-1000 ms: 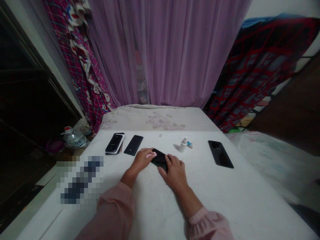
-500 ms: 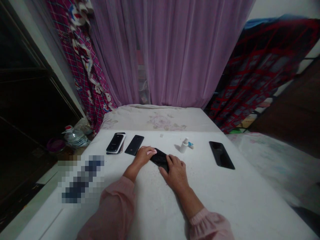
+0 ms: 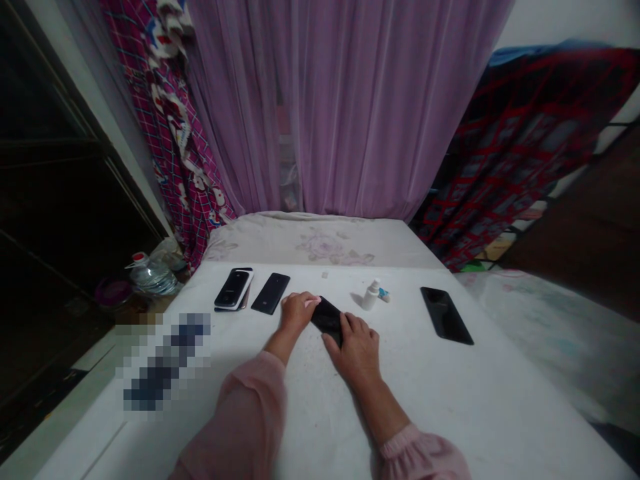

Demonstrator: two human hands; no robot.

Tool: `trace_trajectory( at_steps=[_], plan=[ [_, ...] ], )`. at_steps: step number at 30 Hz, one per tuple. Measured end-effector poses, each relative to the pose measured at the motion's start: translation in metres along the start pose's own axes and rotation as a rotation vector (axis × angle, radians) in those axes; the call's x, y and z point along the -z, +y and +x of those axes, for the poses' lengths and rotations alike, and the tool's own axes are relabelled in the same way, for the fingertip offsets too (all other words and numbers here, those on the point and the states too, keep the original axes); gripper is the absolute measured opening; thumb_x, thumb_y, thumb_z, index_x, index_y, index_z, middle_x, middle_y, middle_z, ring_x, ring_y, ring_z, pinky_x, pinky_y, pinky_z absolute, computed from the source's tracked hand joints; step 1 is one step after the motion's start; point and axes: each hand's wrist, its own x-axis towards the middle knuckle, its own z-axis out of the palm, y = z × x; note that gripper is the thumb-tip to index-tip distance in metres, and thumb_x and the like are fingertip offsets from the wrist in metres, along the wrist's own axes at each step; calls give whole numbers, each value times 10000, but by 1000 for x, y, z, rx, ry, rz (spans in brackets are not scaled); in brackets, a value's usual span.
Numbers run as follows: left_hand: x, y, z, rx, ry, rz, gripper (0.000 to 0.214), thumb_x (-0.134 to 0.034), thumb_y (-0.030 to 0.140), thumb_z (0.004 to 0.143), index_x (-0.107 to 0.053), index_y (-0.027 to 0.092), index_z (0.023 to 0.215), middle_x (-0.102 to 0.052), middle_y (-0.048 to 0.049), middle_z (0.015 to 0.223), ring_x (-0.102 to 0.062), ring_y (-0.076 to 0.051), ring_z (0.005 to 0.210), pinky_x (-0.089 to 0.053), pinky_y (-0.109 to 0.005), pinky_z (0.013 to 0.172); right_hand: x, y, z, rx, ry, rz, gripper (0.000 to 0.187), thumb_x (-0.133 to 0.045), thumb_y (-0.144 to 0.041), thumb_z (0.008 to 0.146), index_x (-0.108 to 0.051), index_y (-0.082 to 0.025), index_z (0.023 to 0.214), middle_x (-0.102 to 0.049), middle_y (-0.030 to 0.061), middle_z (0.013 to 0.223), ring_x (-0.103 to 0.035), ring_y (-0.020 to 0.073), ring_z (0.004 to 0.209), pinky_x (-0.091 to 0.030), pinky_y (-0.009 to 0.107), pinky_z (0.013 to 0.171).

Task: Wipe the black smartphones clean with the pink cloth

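Note:
A black smartphone lies flat at the middle of the white-covered table. My right hand grips its near right end, thumb on the near edge and fingers over the far edge. At the phone's far left end, my left hand is closed on a small pink cloth, only a bit of which shows. Just left of that hand rests another dark phone, and beyond it a stack of phones with a black one on top.
A white spray bottle stands behind the hands, beside a small blue-and-white item. Farther right lies a black phone. A blurred-out patch covers something at the left. Purple curtains hang behind the table; a water bottle stands beyond its left side.
My left hand has shifted slightly right with the pink cloth, and less of the cloth shows. The held phone and my right hand have also moved a little right. The view has tilted slightly.

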Motion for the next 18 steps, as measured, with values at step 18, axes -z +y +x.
trace_trajectory(
  at_steps=[18],
  plan=[
    [-2, 3, -9, 42, 53, 87, 118, -627, 307, 881, -739, 282, 905, -757, -17, 898, -648, -207, 943, -400, -323, 851, 2, 6, -11, 125, -8, 74, 624, -591, -478, 820, -529, -110, 1321, -556, 176, 1291, -483, 314, 1151, -387, 425, 908]
  ],
)
